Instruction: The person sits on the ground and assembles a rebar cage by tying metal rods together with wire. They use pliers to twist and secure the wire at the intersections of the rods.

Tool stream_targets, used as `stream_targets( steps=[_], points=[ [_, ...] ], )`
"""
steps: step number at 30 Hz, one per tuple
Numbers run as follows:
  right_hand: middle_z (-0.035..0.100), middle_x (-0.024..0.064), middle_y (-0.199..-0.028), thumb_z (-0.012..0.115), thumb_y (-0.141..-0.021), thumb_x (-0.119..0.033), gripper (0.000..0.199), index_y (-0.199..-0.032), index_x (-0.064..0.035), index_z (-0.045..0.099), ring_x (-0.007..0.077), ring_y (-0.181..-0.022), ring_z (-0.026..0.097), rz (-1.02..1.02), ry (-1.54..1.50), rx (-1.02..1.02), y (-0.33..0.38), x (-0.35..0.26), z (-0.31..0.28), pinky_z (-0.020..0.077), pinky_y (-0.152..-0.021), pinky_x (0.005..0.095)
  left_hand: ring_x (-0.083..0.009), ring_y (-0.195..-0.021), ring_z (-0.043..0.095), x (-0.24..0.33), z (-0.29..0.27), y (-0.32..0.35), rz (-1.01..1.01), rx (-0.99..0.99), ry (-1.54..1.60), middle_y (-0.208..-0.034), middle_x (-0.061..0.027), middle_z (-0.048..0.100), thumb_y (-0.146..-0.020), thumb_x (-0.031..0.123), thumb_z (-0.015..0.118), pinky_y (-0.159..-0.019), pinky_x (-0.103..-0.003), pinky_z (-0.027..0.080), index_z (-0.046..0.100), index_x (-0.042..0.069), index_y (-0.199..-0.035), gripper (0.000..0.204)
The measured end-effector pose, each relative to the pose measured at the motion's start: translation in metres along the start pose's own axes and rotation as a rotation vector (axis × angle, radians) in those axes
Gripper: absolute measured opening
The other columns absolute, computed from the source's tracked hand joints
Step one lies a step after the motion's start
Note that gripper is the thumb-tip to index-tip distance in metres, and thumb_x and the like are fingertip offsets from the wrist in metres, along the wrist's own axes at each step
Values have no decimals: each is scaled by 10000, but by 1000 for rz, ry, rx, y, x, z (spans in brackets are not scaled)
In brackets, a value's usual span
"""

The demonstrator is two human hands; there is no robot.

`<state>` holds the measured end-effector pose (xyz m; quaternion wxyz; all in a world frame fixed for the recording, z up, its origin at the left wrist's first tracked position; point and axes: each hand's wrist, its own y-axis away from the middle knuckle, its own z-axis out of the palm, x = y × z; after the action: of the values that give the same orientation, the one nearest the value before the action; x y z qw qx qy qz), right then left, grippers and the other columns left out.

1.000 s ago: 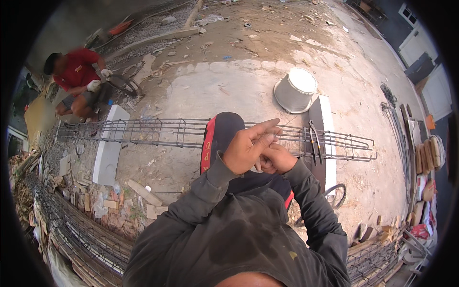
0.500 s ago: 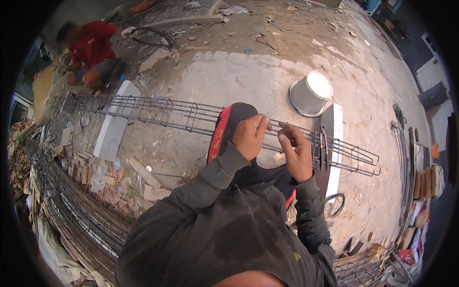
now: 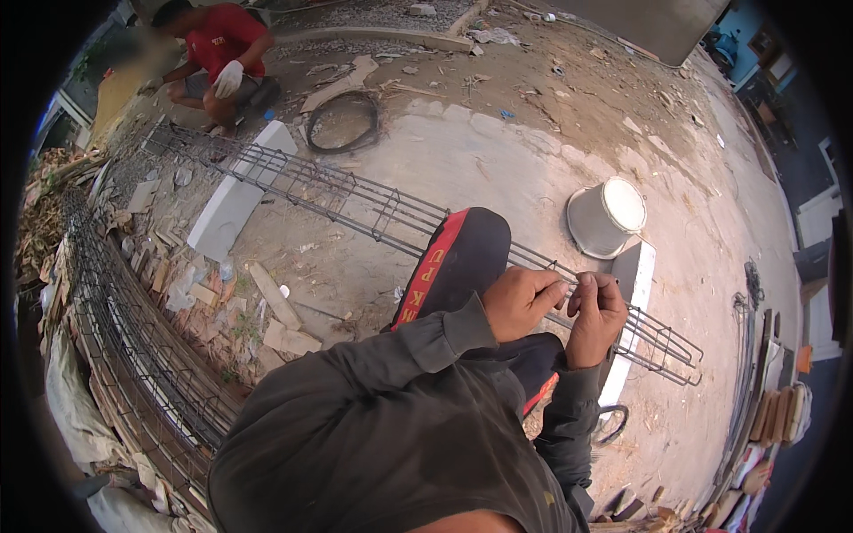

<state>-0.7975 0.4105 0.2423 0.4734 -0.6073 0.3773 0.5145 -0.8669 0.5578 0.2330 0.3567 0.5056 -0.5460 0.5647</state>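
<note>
A long rebar cage [image 3: 388,210] of dark bars and square stirrups crosses in front of me, resting on two pale blocks. My left hand [image 3: 524,304] is closed in a pinch above its right part, on a thin wire that barely shows at the fingertips. Close beside it, my right hand [image 3: 597,318] is pinched too, its fingertips nearly meeting the left ones; what it holds is too small to make out. My knee [image 3: 475,244] in dark trousers covers part of the cage. The long-handled pincers seen earlier on the cage are hidden now.
A pale block [image 3: 240,191] supports the cage's left part, another block [image 3: 633,311] its right. An upturned bucket [image 3: 606,218] stands beyond. A co-worker in a red shirt [image 3: 233,40] squats at far left near a wire coil [image 3: 373,133]. More rebar cages [image 3: 133,355] lie at left.
My hands have come together, pinched at the fingertips; before, they were apart with the right fingers curled loosely. The co-worker's gloved hand has let go of the wire coil, now on the ground.
</note>
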Motion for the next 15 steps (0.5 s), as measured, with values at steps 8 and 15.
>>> stream_targets(
  steps=[8, 15],
  points=[
    [599, 38, -776, 499, -1067, -139, 264, -1017, 41, 685, 84, -675, 511, -251, 258, 23, 15, -22, 14, 420, -618, 259, -155, -777, 647, 9, -5, -5, 29, -130, 285, -807, -112, 699, -1060, 243, 536, -747, -322, 510, 677, -51, -933, 350],
    [581, 35, -826, 535, -1073, -221, 300, -1130, 49, 652, 90, -678, 502, -101, -47, 85, 24, -20, 15, 421, -605, 249, -150, -717, 615, 0, -6, -4, -24, -94, 148, -773, -106, 690, -1055, 233, 525, -703, -345, 499, 676, -47, -876, 365]
  ],
)
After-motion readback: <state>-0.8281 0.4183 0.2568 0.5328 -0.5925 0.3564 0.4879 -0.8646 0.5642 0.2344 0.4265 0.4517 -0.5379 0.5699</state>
